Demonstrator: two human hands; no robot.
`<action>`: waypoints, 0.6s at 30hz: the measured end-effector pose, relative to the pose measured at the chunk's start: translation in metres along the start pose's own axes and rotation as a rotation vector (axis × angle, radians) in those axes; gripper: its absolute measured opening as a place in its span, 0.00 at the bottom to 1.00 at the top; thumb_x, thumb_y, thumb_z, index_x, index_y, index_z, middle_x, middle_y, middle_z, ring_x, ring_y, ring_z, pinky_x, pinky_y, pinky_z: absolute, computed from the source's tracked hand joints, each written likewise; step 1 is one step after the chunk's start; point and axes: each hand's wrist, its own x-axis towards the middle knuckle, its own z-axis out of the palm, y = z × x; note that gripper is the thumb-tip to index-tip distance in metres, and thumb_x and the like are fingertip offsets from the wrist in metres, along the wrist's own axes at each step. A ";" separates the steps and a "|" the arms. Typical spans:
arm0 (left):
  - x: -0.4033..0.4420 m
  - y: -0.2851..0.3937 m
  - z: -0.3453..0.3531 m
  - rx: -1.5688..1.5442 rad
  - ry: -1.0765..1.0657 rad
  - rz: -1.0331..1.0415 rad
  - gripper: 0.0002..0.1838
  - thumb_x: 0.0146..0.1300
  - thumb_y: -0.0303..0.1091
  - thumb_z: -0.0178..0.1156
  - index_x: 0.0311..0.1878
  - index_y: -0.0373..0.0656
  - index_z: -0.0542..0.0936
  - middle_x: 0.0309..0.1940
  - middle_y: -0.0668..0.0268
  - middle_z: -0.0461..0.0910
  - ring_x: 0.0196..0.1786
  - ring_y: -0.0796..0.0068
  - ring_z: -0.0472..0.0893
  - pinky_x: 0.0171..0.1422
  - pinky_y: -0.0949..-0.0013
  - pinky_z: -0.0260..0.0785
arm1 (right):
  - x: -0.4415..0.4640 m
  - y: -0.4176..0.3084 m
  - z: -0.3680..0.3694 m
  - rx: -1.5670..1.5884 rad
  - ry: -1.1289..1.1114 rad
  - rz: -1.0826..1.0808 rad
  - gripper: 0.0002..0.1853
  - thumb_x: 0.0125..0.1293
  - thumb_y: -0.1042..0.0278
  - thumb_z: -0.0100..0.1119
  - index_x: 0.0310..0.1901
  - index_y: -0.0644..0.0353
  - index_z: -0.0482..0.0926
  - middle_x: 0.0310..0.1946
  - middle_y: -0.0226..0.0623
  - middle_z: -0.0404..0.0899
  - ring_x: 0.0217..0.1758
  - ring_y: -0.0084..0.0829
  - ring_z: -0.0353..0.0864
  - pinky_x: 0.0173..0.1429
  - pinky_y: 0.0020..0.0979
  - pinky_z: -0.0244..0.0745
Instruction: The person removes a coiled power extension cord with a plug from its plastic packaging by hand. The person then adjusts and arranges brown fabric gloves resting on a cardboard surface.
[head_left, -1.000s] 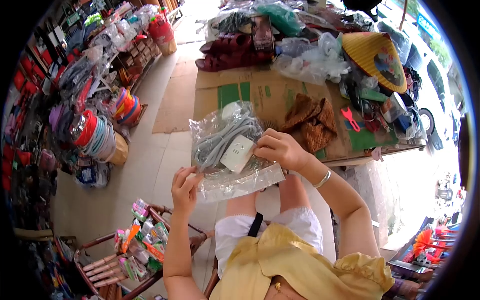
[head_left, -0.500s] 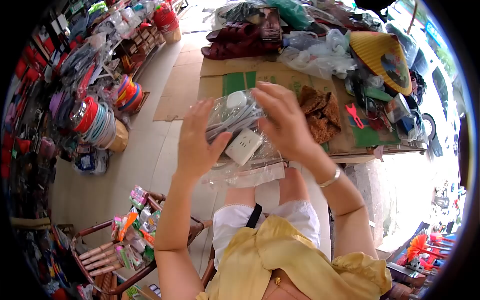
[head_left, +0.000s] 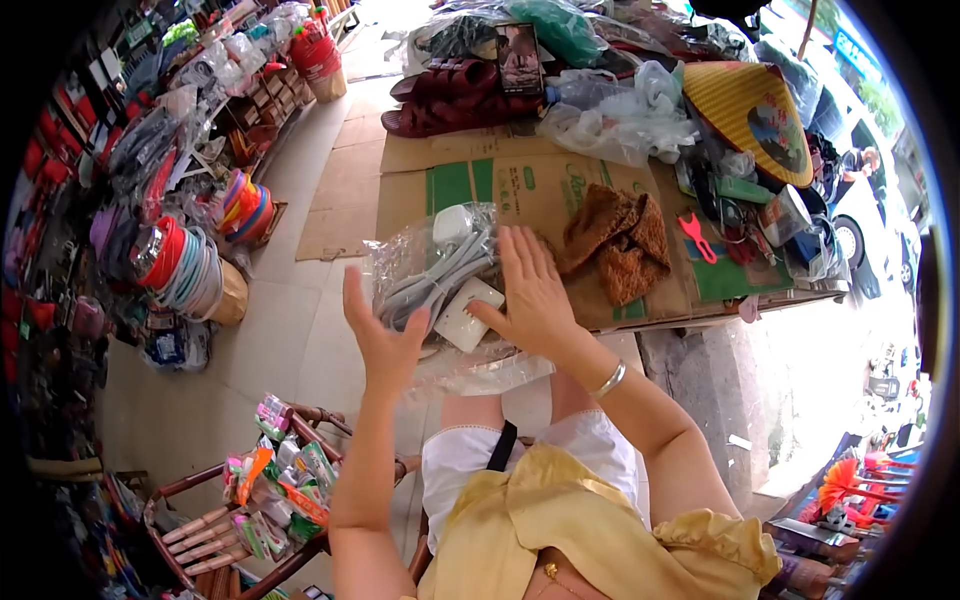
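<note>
A clear plastic bag (head_left: 400, 262) lies between my hands, in front of my knees at the edge of the cardboard-covered table. Inside it are a white socket block (head_left: 466, 318), a looped grey cable (head_left: 440, 275) and a white plug (head_left: 453, 226), parts of an extension cord. At the bag's left side is my left hand (head_left: 385, 335), its fingers raised and the thumb apart, close to the cable. My right hand (head_left: 535, 300) lies with stretched fingers along the right side, its thumb over the socket block. Neither hand wraps around the bag.
On the table lie a crumpled brown cloth (head_left: 618, 245), a pink fork-shaped tool (head_left: 697, 237), dark red sandals (head_left: 455, 100) and a yellow conical hat (head_left: 745, 110). A basket chair (head_left: 165, 475) with small packages stands at lower left. Stacked goods line the left wall.
My hands and the bag appear lower and slightly left in view. My right hand has come down from the bag's top to lie along its right side. The camera view has shifted slightly.
</note>
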 end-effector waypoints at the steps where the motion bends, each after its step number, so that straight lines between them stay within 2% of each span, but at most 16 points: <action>1: -0.014 -0.007 0.001 -0.251 0.048 -0.212 0.42 0.50 0.35 0.65 0.67 0.36 0.56 0.64 0.51 0.59 0.67 0.57 0.59 0.71 0.59 0.47 | -0.003 0.000 -0.002 0.001 0.004 0.003 0.41 0.57 0.43 0.55 0.63 0.68 0.58 0.64 0.61 0.52 0.71 0.54 0.46 0.71 0.49 0.43; 2: -0.024 -0.013 0.002 -0.501 0.097 -0.429 0.41 0.53 0.36 0.64 0.67 0.35 0.54 0.65 0.52 0.58 0.66 0.61 0.60 0.70 0.61 0.49 | -0.005 -0.001 -0.006 -0.117 0.020 0.021 0.42 0.57 0.43 0.55 0.61 0.72 0.59 0.63 0.61 0.54 0.71 0.54 0.46 0.71 0.49 0.42; 3: -0.030 -0.019 -0.001 -0.500 0.098 -0.431 0.41 0.53 0.36 0.64 0.67 0.35 0.54 0.65 0.52 0.58 0.66 0.61 0.60 0.70 0.61 0.49 | -0.008 -0.003 -0.010 -0.234 0.033 0.037 0.42 0.56 0.42 0.55 0.59 0.75 0.61 0.63 0.61 0.56 0.70 0.54 0.47 0.72 0.49 0.40; 5: -0.038 -0.030 -0.011 -0.915 -0.137 -0.681 0.39 0.58 0.36 0.62 0.67 0.32 0.54 0.64 0.55 0.58 0.65 0.67 0.62 0.68 0.66 0.53 | -0.012 -0.004 -0.014 -0.264 0.010 0.046 0.39 0.56 0.43 0.55 0.56 0.74 0.64 0.62 0.61 0.57 0.70 0.54 0.47 0.72 0.49 0.40; 7: -0.042 -0.034 -0.014 -0.864 -0.140 -0.678 0.38 0.58 0.35 0.61 0.67 0.31 0.54 0.63 0.56 0.60 0.64 0.68 0.63 0.67 0.67 0.54 | -0.013 -0.006 -0.015 -0.297 -0.006 0.048 0.36 0.57 0.43 0.55 0.53 0.72 0.68 0.61 0.61 0.58 0.70 0.55 0.47 0.72 0.49 0.39; 9: -0.046 -0.030 -0.016 -0.814 -0.148 -0.671 0.37 0.59 0.33 0.61 0.66 0.30 0.54 0.62 0.56 0.62 0.63 0.70 0.64 0.67 0.68 0.55 | -0.016 -0.005 -0.013 -0.142 -0.011 0.031 0.28 0.56 0.48 0.58 0.45 0.69 0.72 0.58 0.61 0.62 0.68 0.54 0.51 0.70 0.49 0.44; 10: -0.048 -0.023 -0.017 -0.827 -0.106 -0.702 0.36 0.59 0.32 0.61 0.66 0.31 0.55 0.61 0.56 0.63 0.62 0.70 0.65 0.66 0.69 0.56 | -0.018 -0.005 -0.011 -0.143 -0.010 0.027 0.28 0.56 0.48 0.58 0.45 0.69 0.72 0.58 0.61 0.62 0.68 0.54 0.51 0.70 0.49 0.44; 12: -0.054 -0.011 -0.021 -0.839 -0.062 -0.733 0.35 0.58 0.30 0.61 0.66 0.31 0.56 0.61 0.57 0.64 0.61 0.70 0.66 0.65 0.69 0.57 | -0.023 -0.009 -0.008 0.125 -0.008 0.028 0.21 0.55 0.56 0.61 0.41 0.67 0.72 0.55 0.58 0.66 0.65 0.54 0.57 0.66 0.48 0.50; 13: -0.059 -0.006 -0.024 -0.929 -0.029 -0.774 0.33 0.58 0.28 0.59 0.65 0.32 0.57 0.60 0.57 0.65 0.60 0.69 0.68 0.64 0.70 0.60 | -0.028 -0.015 -0.009 0.256 -0.019 0.106 0.18 0.54 0.62 0.62 0.41 0.65 0.72 0.53 0.54 0.70 0.62 0.52 0.62 0.64 0.46 0.54; 16: -0.081 0.011 -0.038 -1.061 0.046 -0.893 0.31 0.57 0.25 0.57 0.63 0.34 0.58 0.58 0.57 0.67 0.56 0.68 0.72 0.59 0.69 0.67 | -0.042 -0.035 -0.016 0.372 -0.057 0.134 0.17 0.54 0.63 0.62 0.42 0.64 0.72 0.52 0.52 0.71 0.61 0.52 0.64 0.64 0.43 0.55; 17: -0.088 0.015 -0.042 -1.106 0.081 -0.958 0.30 0.56 0.23 0.56 0.63 0.36 0.58 0.57 0.57 0.68 0.55 0.66 0.74 0.56 0.67 0.71 | -0.048 -0.038 -0.012 0.350 -0.057 0.097 0.16 0.54 0.67 0.63 0.42 0.62 0.72 0.53 0.52 0.71 0.57 0.52 0.67 0.60 0.44 0.60; 18: -0.096 0.017 -0.044 -1.090 0.116 -0.971 0.30 0.56 0.23 0.56 0.63 0.36 0.58 0.57 0.57 0.68 0.55 0.66 0.74 0.56 0.67 0.71 | -0.054 -0.042 -0.009 0.368 -0.085 0.081 0.16 0.54 0.67 0.63 0.42 0.62 0.72 0.53 0.52 0.71 0.57 0.52 0.67 0.60 0.44 0.60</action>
